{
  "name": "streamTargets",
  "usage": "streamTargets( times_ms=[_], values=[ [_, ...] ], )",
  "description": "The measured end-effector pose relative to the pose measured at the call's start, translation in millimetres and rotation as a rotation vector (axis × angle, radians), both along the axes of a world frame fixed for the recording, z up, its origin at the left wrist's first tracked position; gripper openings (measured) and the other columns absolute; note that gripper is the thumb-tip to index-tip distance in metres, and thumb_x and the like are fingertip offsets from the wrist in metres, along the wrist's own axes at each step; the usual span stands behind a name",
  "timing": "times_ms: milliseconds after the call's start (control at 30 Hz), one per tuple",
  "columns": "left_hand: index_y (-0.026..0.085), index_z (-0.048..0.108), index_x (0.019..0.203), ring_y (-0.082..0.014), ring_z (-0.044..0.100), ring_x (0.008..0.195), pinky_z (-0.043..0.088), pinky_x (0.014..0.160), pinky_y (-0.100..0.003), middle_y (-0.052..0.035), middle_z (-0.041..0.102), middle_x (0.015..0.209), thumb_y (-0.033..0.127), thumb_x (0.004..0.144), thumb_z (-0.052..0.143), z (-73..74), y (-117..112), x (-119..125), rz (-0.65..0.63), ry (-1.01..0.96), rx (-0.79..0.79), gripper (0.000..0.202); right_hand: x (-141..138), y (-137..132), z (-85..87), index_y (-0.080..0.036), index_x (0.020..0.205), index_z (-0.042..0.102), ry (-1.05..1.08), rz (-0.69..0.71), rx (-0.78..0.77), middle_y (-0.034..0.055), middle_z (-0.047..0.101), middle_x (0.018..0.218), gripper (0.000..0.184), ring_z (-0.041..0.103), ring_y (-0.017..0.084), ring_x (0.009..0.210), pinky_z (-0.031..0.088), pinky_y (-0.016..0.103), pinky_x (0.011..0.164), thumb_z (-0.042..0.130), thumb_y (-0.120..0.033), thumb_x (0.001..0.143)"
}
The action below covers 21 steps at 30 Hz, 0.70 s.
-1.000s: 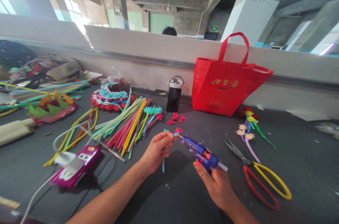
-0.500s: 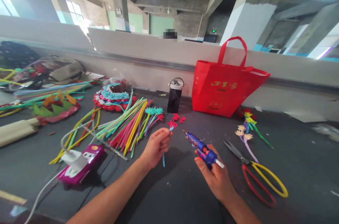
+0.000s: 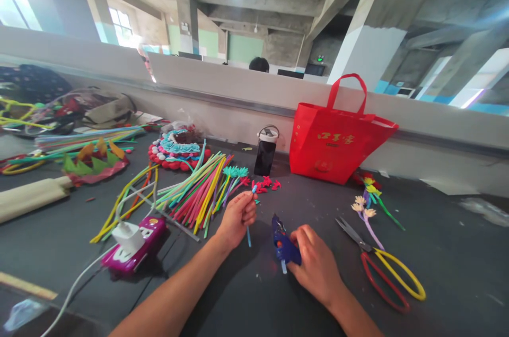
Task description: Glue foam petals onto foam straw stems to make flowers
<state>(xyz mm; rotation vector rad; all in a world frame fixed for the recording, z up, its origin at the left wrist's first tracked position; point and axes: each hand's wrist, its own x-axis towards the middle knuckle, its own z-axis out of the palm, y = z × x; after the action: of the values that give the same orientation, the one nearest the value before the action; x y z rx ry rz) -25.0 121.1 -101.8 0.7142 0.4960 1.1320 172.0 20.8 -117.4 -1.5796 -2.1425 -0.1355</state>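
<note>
Between the thumb and fingers of my left hand (image 3: 237, 216) is a light-blue pipe cleaner (image 3: 249, 236), its bent tip poking out above the fingers and its stem hanging below. My right hand (image 3: 314, 258) grips a dark-blue glue gun (image 3: 280, 244) by its handle, low over the table, nozzle pointing away from me. A clear glue stick sticks out of its back end. Just beyond my left hand lie several small red petal pieces (image 3: 267, 184). To the left of them is a bundle of coloured pipe cleaners (image 3: 201, 188) with teal flower heads (image 3: 235, 171) at its right.
Scissors (image 3: 363, 244) with red and yellow handles lie to the right, near pipe-cleaner flowers (image 3: 363, 207). A red bag (image 3: 330, 143) and a dark bottle (image 3: 266, 154) stand at the back. A purple power strip (image 3: 135, 247) with a white plug and cord sits front left.
My right hand has lowered the glue gun and moved it slightly left, turning it so the nozzle points straighter away. The left hand keeps its pinch. The camera view has shifted a little.
</note>
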Motion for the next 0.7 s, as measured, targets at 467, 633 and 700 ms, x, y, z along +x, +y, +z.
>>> streamTargets(
  times_ms=[467, 633, 700],
  values=[
    [0.013, 0.056, 0.082, -0.0023, 0.015, 0.041, 0.011, 0.039, -0.016, 0.0118, 0.024, 0.052, 0.036, 0.078, 0.069, -4.6, 7, -4, 0.054, 0.007, 0.004, 0.027, 13, -3, 30.4, -0.023, 0.102, 0.059, 0.064, 0.227, -0.454, 0.0025, 0.060, 0.102, 0.052, 0.056, 0.024, 0.096, 0.042, 0.036, 0.086, 0.080, -0.030, 0.055],
    [0.013, 0.056, 0.081, -0.0020, 0.014, 0.041, 0.011, 0.039, -0.017, 0.0118, 0.024, 0.051, 0.037, 0.077, 0.070, -3.7, 3, 0, 0.033, 0.028, -0.007, 0.027, 28, 52, 49.5, -0.022, 0.097, 0.063, 0.213, 0.100, -0.389, 0.0009, 0.063, 0.098, 0.016, 0.062, 0.016, 0.089, 0.047, 0.028, 0.082, 0.061, -0.021, 0.082],
    [0.014, 0.056, 0.080, -0.0020, 0.015, 0.041, 0.011, 0.039, -0.017, 0.0117, 0.025, 0.051, 0.037, 0.077, 0.070, -2.8, 2, 1, 0.030, 0.037, -0.008, 0.028, 30, 92, 45.4, -0.020, 0.097, 0.063, 0.221, 0.019, -0.355, 0.0020, 0.065, 0.096, 0.013, 0.062, 0.015, 0.087, 0.048, 0.028, 0.083, 0.058, -0.018, 0.086]
  ],
)
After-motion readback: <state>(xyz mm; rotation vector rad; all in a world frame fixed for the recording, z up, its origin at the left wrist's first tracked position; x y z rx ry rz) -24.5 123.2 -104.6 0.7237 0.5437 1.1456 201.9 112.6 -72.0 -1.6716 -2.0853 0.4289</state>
